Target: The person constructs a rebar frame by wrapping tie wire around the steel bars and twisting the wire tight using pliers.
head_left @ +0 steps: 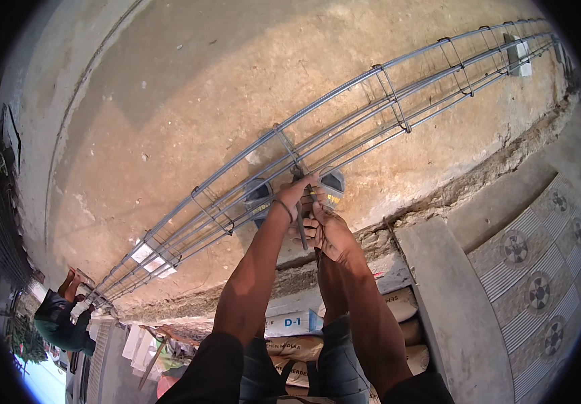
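A long rebar cage of ribbed steel bars and square stirrups slants across the ground in front of me. My left hand is closed beside its near bars, close to a stirrup; what its fingers grip is hidden. Just to its right, my right hand curls its fingers about a dark metal hand tool, which looks like tying pincers. The tool's upper end meets the bars, and its handle points down toward me. Both hands nearly touch each other.
My shoes stand under the cage. White blocks prop it. Another person crouches at its far left end. Paper sacks lie behind my feet. A concrete ledge and patterned tiles are on the right.
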Demonstrator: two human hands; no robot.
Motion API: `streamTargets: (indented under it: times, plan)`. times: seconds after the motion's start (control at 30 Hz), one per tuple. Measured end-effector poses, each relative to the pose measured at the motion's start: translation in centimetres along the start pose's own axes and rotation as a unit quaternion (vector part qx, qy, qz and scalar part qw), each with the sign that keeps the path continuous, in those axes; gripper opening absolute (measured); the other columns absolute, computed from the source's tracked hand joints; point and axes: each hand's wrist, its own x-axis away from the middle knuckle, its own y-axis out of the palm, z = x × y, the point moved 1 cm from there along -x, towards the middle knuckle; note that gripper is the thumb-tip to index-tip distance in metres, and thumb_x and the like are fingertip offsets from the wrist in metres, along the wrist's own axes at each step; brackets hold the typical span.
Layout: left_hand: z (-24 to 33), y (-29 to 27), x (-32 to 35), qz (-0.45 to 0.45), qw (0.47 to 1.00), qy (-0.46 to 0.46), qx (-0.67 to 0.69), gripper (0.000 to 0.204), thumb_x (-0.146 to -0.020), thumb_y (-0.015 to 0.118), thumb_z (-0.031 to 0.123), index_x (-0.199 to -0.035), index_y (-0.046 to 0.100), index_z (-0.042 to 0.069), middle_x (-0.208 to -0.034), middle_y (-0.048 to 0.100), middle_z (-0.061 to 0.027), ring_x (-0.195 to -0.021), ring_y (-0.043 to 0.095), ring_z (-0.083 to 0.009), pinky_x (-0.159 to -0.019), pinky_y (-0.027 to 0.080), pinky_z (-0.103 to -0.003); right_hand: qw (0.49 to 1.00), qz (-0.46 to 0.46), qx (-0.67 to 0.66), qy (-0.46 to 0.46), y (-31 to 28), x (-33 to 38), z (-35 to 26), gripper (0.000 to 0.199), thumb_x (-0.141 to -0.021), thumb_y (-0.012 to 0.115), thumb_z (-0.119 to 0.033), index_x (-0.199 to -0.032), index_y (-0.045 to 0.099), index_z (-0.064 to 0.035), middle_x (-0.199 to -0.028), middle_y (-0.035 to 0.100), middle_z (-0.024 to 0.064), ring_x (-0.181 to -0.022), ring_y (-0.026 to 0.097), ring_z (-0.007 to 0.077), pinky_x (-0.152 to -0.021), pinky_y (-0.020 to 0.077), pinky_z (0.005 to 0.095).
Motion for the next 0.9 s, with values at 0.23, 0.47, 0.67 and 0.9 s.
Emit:
streamTargets:
  times: [0.23, 0.47, 0.67, 0.9]
  plan:
    - [2.0, 0.0, 0.5, 0.041, 0.985, 0.063, -0.153, 0.036, -0.089, 0.069, 0.032, -0.095, 0.061, -0.002, -0.084, 0.070, -0.0165, -0.072, 0.071, -0.0251, -0.056, 0.059, -0.033, 0.983, -0.118, -0.137, -0.040, 0.3, -0.4, 1.5, 0.051, -0.102, 0.038, -0.044, -0.126, 0.046, 0.0005, -0.112, 0.062, 0.0224, -0.108, 0.063, 0.0361, -0.091, 0.0529, 0.0528]
    - [2.1, -0.7, 0.5, 0.035, 0.972, 0.090, -0.216, 0.029, -0.090, 0.067, 0.027, -0.090, 0.063, -0.002, -0.075, 0.069, -0.0139, -0.062, 0.070, -0.0234, -0.051, 0.057, -0.032, 0.931, -0.251, -0.266, 0.016, 0.5, -2.4, 3.3, 0.051, -0.101, 0.041, -0.045, -0.126, 0.046, -0.0001, -0.112, 0.061, 0.0247, -0.106, 0.063, 0.0383, -0.092, 0.0530, 0.0523]
    - [1.4, -1.2, -0.2, 0.082, 0.958, 0.128, -0.244, 0.031, -0.085, 0.073, 0.025, -0.092, 0.064, -0.004, -0.079, 0.069, -0.0152, -0.063, 0.070, -0.0222, -0.052, 0.059, -0.034, 0.954, -0.193, -0.229, -0.002, -0.7, -2.0, 3.8, 0.048, -0.101, 0.042, -0.043, -0.126, 0.049, -0.0024, -0.112, 0.062, 0.0289, -0.104, 0.064, 0.0422, -0.089, 0.0522, 0.0589]
    - [1.3, -2.4, -1.5, 0.086, 0.931, 0.169, -0.311, 0.027, -0.086, 0.073, 0.020, -0.092, 0.063, -0.004, -0.079, 0.068, -0.0181, -0.061, 0.068, -0.0210, -0.047, 0.056, -0.034, 0.918, -0.266, -0.295, -0.023, 0.1, -3.5, 5.1, 0.050, -0.101, 0.040, -0.046, -0.125, 0.054, -0.0050, -0.110, 0.061, 0.0230, -0.096, 0.064, 0.0375, -0.088, 0.0512, 0.0573]
